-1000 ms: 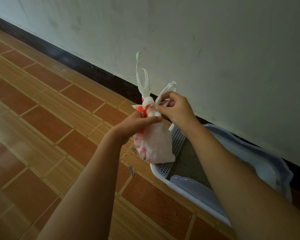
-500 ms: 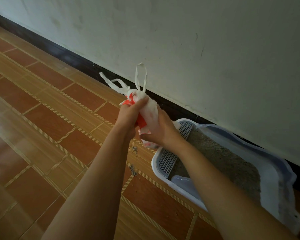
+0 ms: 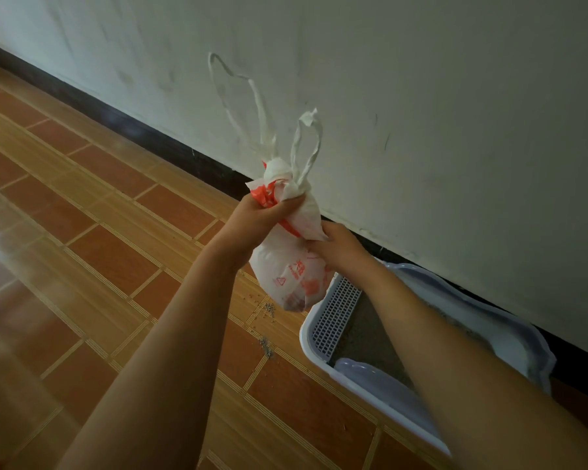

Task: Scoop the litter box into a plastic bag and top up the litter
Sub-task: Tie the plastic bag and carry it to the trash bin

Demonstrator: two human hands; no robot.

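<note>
Well, one plastic bag is up in the air between my two hands, above the floor and just left of the litter box. My left hand is clenched around the bag's twisted neck, fingers wrapped tight over the white and orange plastic. My right hand grasps the bag lower down on its right side (most of those fingers are hidden behind the plastic, so I cannot say exactly how they lie). Two handle loops stick up above my left fist: a longer loop blurred against the wall, and a shorter loop nearer to me. The bag's lower part bulges and hangs over the tiled floor.

One litter box stands against the black skirting, white-rimmed, with a grid panel at its left end and grey litter beside that. My right forearm crosses over the box. On the tiles beside it lie two small scatters of stray pellets, one under the bag and one closer to the box's corner.
</note>
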